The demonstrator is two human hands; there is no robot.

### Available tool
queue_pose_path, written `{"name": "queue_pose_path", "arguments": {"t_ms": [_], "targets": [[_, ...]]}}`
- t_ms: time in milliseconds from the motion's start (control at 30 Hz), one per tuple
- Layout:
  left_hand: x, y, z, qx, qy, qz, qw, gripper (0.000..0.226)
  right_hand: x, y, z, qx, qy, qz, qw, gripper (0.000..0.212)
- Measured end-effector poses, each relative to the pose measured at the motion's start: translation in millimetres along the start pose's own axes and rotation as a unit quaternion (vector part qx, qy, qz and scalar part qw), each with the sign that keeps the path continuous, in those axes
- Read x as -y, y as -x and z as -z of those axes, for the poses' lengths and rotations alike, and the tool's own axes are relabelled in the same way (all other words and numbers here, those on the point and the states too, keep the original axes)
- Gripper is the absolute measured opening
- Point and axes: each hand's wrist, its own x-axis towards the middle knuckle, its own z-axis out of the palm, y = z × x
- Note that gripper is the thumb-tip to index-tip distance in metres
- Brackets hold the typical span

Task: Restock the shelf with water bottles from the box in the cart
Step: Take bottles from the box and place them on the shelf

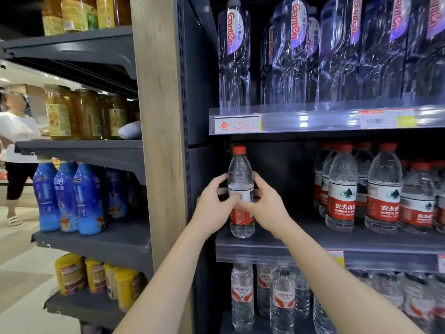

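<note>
Supermarket shelving (197, 92) of dark metal fills the view, with a pale floor (21, 249) far to the left of the grip, where a person in a white top (16, 138) stands. A wooden upright (159, 116) rises just left of the hands. Above the grip stand tall clear bottles (337, 56); below it, smaller ones (281, 297). To its right, across a bare stretch of the middle shelf (301, 229), is a row of red-labelled bottles (382, 189). The left hand (212, 208) and right hand (267, 208) both clasp one red-capped water bottle (240, 169), fingers curled around its label, upright at the shelf's left end.
</note>
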Motion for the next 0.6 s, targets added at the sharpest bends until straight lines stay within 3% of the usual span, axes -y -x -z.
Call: {"name": "queue_pose_path", "arguments": {"t_ms": [67,200,333,600], "targets": [[7,-3,-3,0.002,0.01,0.014,1.0,0.061,-6,-4,-1,-0.01,-0.004,-0.006,1.0,0.067],[13,-11,-8,-0.003,0.043,0.025,0.999,0.061,-9,-8,2,-0.004,0.013,-0.044,0.999,0.095],[22,-16,-9,0.0,0.044,0.024,0.999,0.066,-6,-17,8,0.026,0.065,-0.051,0.996,0.106],[35,-26,-16,-0.021,0.004,0.011,1.0,0.069,-14,-21,0,-0.015,0.108,-0.036,0.993,0.099]]}}
